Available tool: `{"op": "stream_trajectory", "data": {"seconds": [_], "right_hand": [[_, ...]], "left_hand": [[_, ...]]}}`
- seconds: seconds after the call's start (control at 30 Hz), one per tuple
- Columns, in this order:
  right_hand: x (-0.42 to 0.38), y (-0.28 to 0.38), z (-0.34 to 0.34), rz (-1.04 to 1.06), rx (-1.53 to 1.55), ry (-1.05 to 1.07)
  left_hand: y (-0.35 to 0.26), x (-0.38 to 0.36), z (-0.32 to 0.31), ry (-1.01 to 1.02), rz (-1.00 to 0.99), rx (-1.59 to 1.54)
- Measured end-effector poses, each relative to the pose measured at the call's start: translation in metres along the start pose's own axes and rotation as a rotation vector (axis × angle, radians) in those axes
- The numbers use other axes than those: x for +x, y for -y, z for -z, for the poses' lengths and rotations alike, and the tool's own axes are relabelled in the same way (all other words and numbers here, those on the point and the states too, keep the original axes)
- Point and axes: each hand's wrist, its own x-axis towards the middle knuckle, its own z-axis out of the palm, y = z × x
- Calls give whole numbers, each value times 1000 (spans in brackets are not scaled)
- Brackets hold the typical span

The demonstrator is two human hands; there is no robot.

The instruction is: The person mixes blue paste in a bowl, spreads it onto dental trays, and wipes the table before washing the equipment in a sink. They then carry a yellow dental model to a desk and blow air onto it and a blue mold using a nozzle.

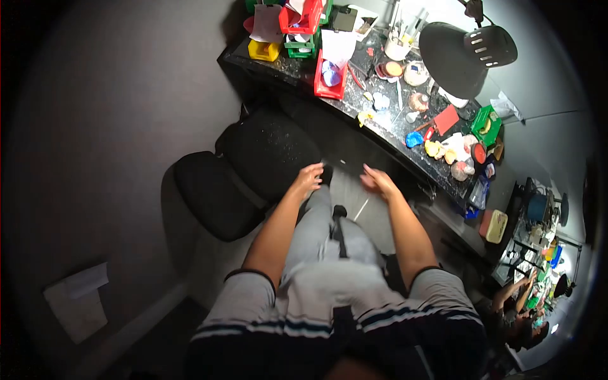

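My left hand (pixel 309 178) is held in front of my legs, near the seat of a black office chair (pixel 269 149). Its fingers are loosely bent and slightly apart, with nothing visible in them. My right hand (pixel 379 181) is raised below the front edge of the dark workbench (pixel 380 130). Its fingers are partly spread and a little blurred, and no object shows in it. Neither hand touches the bench. Closest to them on the bench top lie a blue lump (pixel 414 139) and a small yellow piece (pixel 365 118).
Red bin (pixel 330 76) and yellow bin (pixel 264 50) stand on the bench's left part. A black lamp (pixel 459 54) overhangs several small jars and tools. To the right, a green bin (pixel 486 125) sits at the edge. Other people work at a farther bench (pixel 538 253).
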Motion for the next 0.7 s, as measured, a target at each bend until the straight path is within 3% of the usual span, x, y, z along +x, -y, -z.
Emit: {"op": "stream_trajectory", "data": {"seconds": [0.03,0.07,0.1,0.13,0.2,0.23,0.27,0.33,0.37,0.4,0.43,0.47,0.5,0.53,0.57,0.6,0.63,0.67,0.7], "right_hand": [[25,29,-32,220,-4,-18],[57,55,-35,267,178,132],[77,72,-50,339,590,29],[100,91,-45,194,849,117],[116,112,-60,377,672,-97],[139,117,-43,324,808,18],[179,102,-21,830,249,-36],[110,126,-31,481,1037,52],[59,132,-59,397,1027,97],[154,95,10,493,812,477],[89,103,-22,430,528,378],[112,93,2,256,657,499],[122,82,3,106,528,392],[71,54,-48,331,325,0],[106,16,-22,307,169,-4],[77,-15,-32,288,83,131],[61,-53,-39,214,80,185],[79,-91,-20,-33,69,780],[115,-138,23,-168,-15,765]], "left_hand": [[7,-6,-2,-104,-99,105],[36,-1,6,-164,-272,147],[49,-31,7,-169,-247,118],[50,-63,12,-184,-230,95],[94,-116,38,-121,-180,167],[129,-142,56,-163,-236,177],[175,-169,75,-226,-293,176],[264,-236,122,-393,-71,193],[301,-274,142,-515,43,253],[340,-314,160,-631,170,300],[394,-347,180,-797,278,276],[441,-384,195,-939,399,249],[475,-426,205,-1068,475,194],[511,-467,221,-1173,547,147],[558,-511,245,-1141,564,263],[577,-549,248,-1448,656,90],[673,-600,284,-1597,596,56],[759,-648,318,-1742,522,29],[772,-719,335,-1667,509,-139]]}}
